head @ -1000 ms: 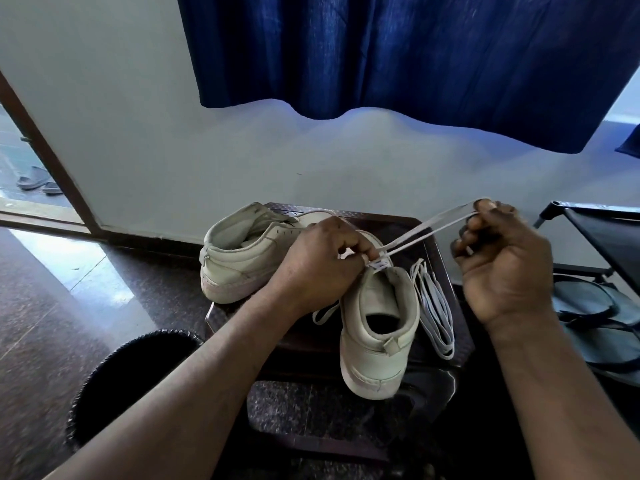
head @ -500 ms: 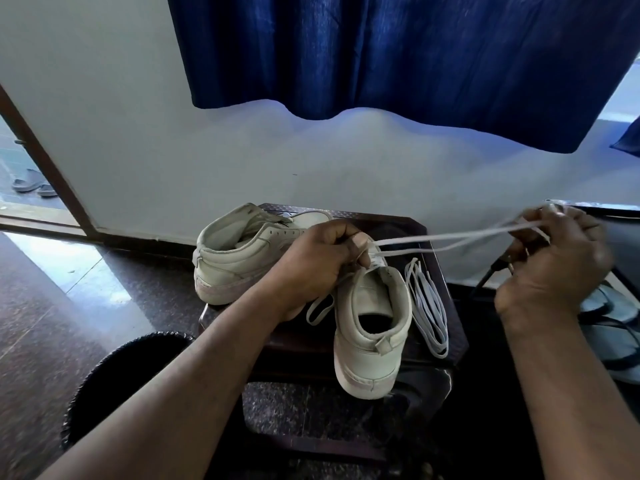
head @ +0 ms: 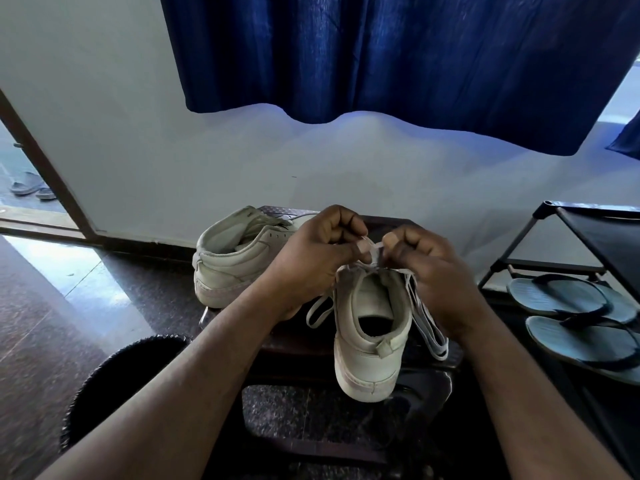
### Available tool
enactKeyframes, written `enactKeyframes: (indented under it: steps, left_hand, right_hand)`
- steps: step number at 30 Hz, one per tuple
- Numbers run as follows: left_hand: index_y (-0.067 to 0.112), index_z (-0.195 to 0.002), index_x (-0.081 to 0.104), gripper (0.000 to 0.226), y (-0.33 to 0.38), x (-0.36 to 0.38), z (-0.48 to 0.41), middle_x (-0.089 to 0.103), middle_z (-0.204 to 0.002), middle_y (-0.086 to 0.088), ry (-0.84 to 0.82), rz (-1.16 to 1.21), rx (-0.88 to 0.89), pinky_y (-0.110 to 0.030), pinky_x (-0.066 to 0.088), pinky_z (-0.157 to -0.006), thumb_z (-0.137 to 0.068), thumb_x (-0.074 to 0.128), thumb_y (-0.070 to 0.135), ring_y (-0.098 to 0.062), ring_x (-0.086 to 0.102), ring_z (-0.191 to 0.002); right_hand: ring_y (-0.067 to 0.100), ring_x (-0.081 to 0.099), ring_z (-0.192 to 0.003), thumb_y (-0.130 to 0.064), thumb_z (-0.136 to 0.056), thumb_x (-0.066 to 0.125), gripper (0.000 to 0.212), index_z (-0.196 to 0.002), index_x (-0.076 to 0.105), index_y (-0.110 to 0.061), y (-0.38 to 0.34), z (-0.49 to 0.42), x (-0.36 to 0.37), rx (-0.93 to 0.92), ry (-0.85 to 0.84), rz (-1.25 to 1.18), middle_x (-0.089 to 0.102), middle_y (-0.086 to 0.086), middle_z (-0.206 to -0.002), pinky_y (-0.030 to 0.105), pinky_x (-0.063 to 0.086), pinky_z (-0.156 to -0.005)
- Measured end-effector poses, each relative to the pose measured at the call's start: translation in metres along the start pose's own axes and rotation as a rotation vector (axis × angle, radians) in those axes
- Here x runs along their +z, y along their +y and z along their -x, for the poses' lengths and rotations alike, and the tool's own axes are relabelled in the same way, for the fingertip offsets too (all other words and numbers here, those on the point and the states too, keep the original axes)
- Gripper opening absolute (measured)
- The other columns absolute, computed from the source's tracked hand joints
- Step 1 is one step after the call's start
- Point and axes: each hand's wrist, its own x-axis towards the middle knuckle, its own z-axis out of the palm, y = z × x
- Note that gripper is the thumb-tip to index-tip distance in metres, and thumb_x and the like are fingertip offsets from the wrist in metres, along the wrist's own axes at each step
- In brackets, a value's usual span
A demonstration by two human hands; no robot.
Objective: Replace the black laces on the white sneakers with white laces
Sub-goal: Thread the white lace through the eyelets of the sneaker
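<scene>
The black bin (head: pixel 138 344) below the left grip (head: pixel 311 258) is too dark inside to read. Left grip and right grip (head: pixel 426 271), fingers curled, pinch a white lace (head: pixel 372 251) just above the near sneaker (head: pixel 370 341) on the counter (head: pixel 398 223). A spare lace (head: pixel 429 327) lies under the right grip.

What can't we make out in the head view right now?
1) near sneaker: eyelets and toe hidden behind the left hand and right hand; lacing progress unknown.
2) white lace: only a short bit shows between the thumbs; knot or loop unclear.
3) far sneaker: toe hidden behind the left hand.
4) black basket: inside too dark, partly covered by the left forearm.
</scene>
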Motion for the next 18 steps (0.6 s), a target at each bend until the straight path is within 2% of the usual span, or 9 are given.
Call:
enactKeyframes:
  steps: [2, 4, 7, 9, 11, 14, 16, 18]
  left_hand:
    - [0.012, -0.103, 0.059, 0.015, 0.003, -0.004, 0.001, 0.070, -0.079, -0.005, 0.012, -0.035, -0.012, -0.017, 0.044, -0.068, -0.098, 0.065, 0.000, -0.010, 0.062, -0.071]
    - [0.015, -0.098, 0.060, 0.021, 0.004, -0.009, 0.000, 0.068, -0.074, -0.003, 0.063, -0.074, -0.034, -0.021, 0.042, -0.065, -0.092, 0.064, -0.004, -0.013, 0.060, -0.070]
    - [0.020, -0.089, 0.065, 0.018, 0.001, -0.014, -0.001, 0.068, -0.067, -0.001, 0.174, -0.160, -0.098, -0.035, 0.039, -0.070, -0.077, 0.058, 0.008, -0.020, 0.053, -0.070]
    - [0.024, -0.083, 0.067, 0.017, 0.000, -0.013, 0.000, 0.068, -0.064, 0.004, 0.208, -0.231, -0.120, -0.034, 0.040, -0.068, -0.074, 0.054, 0.019, -0.015, 0.052, -0.063]
    - [0.026, -0.081, 0.069, 0.019, 0.000, -0.010, 0.002, 0.066, -0.065, 0.008, 0.194, -0.255, -0.105, -0.032, 0.040, -0.066, -0.074, 0.052, 0.025, -0.012, 0.052, -0.062]
    - [0.030, -0.093, 0.073, 0.013, 0.000, -0.002, 0.003, 0.069, -0.084, 0.013, 0.167, -0.249, -0.024, -0.031, 0.047, -0.074, -0.092, 0.060, 0.030, -0.007, 0.060, -0.078]
    - [0.038, -0.107, 0.073, 0.016, -0.003, 0.004, 0.001, 0.067, -0.102, 0.018, 0.145, -0.287, 0.071, -0.028, 0.049, -0.082, -0.096, 0.062, 0.044, -0.004, 0.062, -0.093]
    - [0.042, -0.114, 0.071, 0.024, -0.005, 0.012, -0.001, 0.063, -0.114, 0.019, 0.119, -0.370, 0.182, -0.036, 0.051, -0.093, -0.094, 0.061, 0.052, -0.011, 0.059, -0.110]
  right_hand:
    - [0.015, 0.060, -0.073, -0.022, -0.093, 0.063, 0.022, -0.073, 0.070, -0.020, -0.005, -0.001, -0.005, 0.026, 0.062, -0.344, 0.064, 0.003, -0.072, 0.032, 0.050, -0.079]
    - [0.014, 0.058, -0.068, -0.016, -0.094, 0.059, 0.018, -0.077, 0.065, -0.014, -0.010, -0.002, -0.015, 0.032, 0.128, -0.693, 0.059, 0.001, -0.069, 0.031, 0.053, -0.077]
    - [0.015, 0.055, -0.070, -0.019, -0.100, 0.048, 0.025, -0.078, 0.059, -0.018, -0.014, -0.003, -0.041, -0.013, 0.207, -0.848, 0.058, -0.003, -0.071, 0.033, 0.051, -0.077]
    - [0.015, 0.053, -0.069, -0.023, -0.100, 0.046, 0.026, -0.078, 0.060, -0.021, -0.016, -0.002, -0.054, -0.058, 0.257, -0.848, 0.058, -0.005, -0.072, 0.032, 0.048, -0.073]
    - [0.014, 0.046, -0.062, -0.024, -0.098, 0.047, 0.021, -0.082, 0.061, -0.021, -0.016, 0.000, -0.055, -0.081, 0.276, -0.740, 0.054, -0.005, -0.070, 0.029, 0.041, -0.063]
    - [0.012, 0.037, -0.053, -0.022, -0.098, 0.056, 0.018, -0.084, 0.065, -0.017, -0.021, 0.005, -0.037, -0.082, 0.252, -0.486, 0.049, -0.002, -0.064, 0.026, 0.029, -0.051]
    - [0.012, 0.037, -0.053, -0.016, -0.103, 0.057, 0.022, -0.085, 0.069, -0.014, -0.026, 0.009, -0.023, -0.095, 0.235, -0.292, 0.049, 0.000, -0.063, 0.024, 0.028, -0.049]
    - [0.012, 0.038, -0.056, -0.012, -0.104, 0.056, 0.022, -0.088, 0.071, -0.009, -0.029, 0.012, -0.010, -0.113, 0.202, -0.180, 0.050, 0.004, -0.064, 0.022, 0.030, -0.050]
